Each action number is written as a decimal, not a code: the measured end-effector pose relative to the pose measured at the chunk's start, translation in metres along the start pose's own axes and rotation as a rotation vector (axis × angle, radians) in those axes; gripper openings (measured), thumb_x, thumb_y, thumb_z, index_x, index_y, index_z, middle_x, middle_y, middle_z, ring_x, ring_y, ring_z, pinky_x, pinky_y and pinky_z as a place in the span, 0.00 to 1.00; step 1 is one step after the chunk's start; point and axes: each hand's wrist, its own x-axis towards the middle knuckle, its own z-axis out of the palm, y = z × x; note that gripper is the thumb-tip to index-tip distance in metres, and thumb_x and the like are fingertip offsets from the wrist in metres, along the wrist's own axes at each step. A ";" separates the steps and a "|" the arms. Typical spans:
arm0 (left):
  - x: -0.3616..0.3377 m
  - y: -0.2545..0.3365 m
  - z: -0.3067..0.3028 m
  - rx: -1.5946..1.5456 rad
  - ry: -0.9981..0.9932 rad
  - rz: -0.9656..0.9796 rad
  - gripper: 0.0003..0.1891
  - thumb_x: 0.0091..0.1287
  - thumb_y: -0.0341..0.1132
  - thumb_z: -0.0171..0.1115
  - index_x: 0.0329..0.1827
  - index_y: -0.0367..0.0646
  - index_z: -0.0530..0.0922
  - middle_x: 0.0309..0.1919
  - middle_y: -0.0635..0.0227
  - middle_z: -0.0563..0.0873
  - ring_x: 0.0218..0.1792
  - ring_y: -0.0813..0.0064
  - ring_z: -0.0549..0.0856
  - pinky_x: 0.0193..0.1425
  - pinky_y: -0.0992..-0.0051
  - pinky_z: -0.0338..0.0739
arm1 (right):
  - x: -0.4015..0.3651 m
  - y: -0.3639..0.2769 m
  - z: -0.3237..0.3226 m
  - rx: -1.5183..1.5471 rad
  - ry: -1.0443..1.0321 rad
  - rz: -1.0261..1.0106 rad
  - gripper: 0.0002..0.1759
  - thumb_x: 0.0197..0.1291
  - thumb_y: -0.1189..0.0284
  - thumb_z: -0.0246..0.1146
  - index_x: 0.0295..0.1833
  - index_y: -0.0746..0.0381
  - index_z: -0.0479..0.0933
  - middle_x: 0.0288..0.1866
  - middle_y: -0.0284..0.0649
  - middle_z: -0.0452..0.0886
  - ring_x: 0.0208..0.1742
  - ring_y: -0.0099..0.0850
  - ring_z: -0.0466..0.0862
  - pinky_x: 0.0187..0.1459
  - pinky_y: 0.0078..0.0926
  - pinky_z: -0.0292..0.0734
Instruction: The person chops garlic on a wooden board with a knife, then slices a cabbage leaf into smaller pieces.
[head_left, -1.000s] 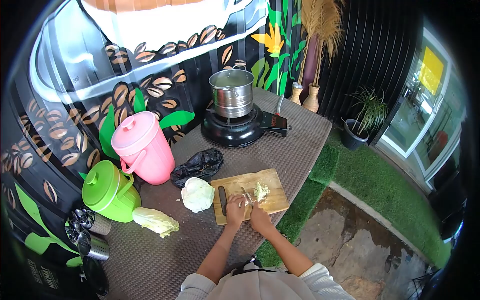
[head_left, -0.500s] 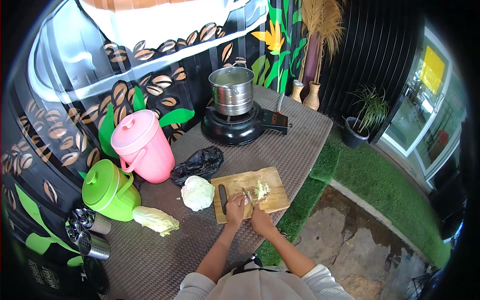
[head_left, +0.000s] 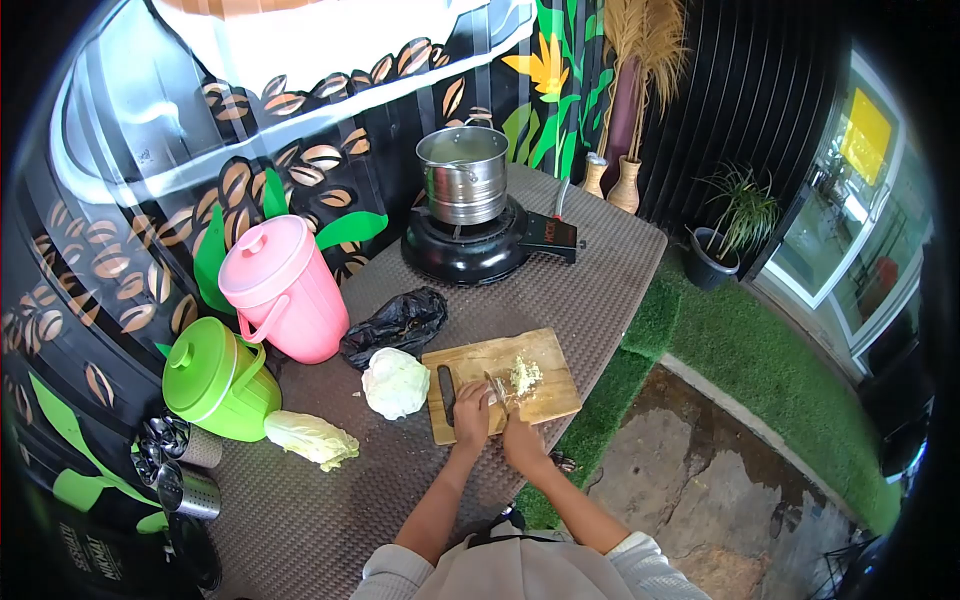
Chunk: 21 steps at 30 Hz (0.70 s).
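My right hand (head_left: 522,442) is closed round the handle of a knife (head_left: 501,388), whose blade lies low over the wooden cutting board (head_left: 460,357). My left hand (head_left: 471,410) rests on the board just left of the blade, its fingers pressed together on a small pale piece of food (head_left: 491,398); the fingers partly hide it. Finely chopped pale bits (head_left: 525,375) lie in a heap on the board beyond the knife. A whole round cabbage (head_left: 396,384) sits left of the board, and a napa cabbage (head_left: 311,440) lies farther left.
A steel pot (head_left: 463,178) stands on a black portable stove (head_left: 465,252) at the back. A black plastic bag (head_left: 396,328), a pink lidded jug (head_left: 284,290) and a green one (head_left: 221,380) line the wall side. Steel utensil holders (head_left: 188,490) stand at the left edge.
The knife blade and my right hand have shifted slightly at the board. My left hand stays in nearly the same place, and the surrounding things are unmoved.
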 end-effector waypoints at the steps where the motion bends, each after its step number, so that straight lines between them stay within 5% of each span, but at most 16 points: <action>1: 0.000 -0.001 0.001 -0.024 0.026 -0.028 0.09 0.62 0.24 0.58 0.42 0.31 0.83 0.46 0.54 0.84 0.53 0.54 0.79 0.64 0.62 0.71 | -0.004 -0.002 0.005 0.000 -0.003 -0.001 0.18 0.60 0.75 0.55 0.53 0.69 0.61 0.37 0.64 0.81 0.43 0.59 0.83 0.44 0.53 0.79; 5: -0.002 -0.004 0.003 0.004 -0.016 -0.047 0.09 0.62 0.24 0.57 0.43 0.31 0.83 0.46 0.54 0.84 0.51 0.54 0.80 0.64 0.62 0.71 | 0.002 -0.003 0.011 0.070 -0.028 0.075 0.17 0.61 0.74 0.53 0.53 0.69 0.61 0.38 0.65 0.80 0.43 0.59 0.83 0.43 0.53 0.79; 7: 0.002 -0.001 0.001 0.039 0.011 0.050 0.08 0.62 0.23 0.58 0.42 0.31 0.83 0.44 0.53 0.84 0.50 0.55 0.80 0.54 0.63 0.75 | 0.018 -0.002 0.004 0.075 -0.045 0.070 0.17 0.61 0.74 0.53 0.53 0.70 0.61 0.39 0.64 0.81 0.43 0.59 0.82 0.43 0.53 0.79; 16: 0.002 0.000 -0.001 0.055 -0.007 0.049 0.08 0.62 0.22 0.58 0.40 0.31 0.83 0.42 0.55 0.84 0.50 0.56 0.80 0.54 0.63 0.75 | 0.011 0.005 -0.008 -0.016 -0.090 -0.097 0.17 0.62 0.73 0.52 0.52 0.71 0.62 0.39 0.64 0.80 0.42 0.60 0.82 0.43 0.52 0.79; 21: 0.003 0.001 0.000 0.020 0.027 0.039 0.07 0.60 0.22 0.59 0.39 0.31 0.83 0.41 0.55 0.84 0.50 0.56 0.80 0.53 0.63 0.75 | 0.003 -0.017 0.001 0.101 -0.055 0.116 0.17 0.60 0.76 0.54 0.53 0.70 0.62 0.39 0.64 0.80 0.42 0.59 0.83 0.43 0.52 0.79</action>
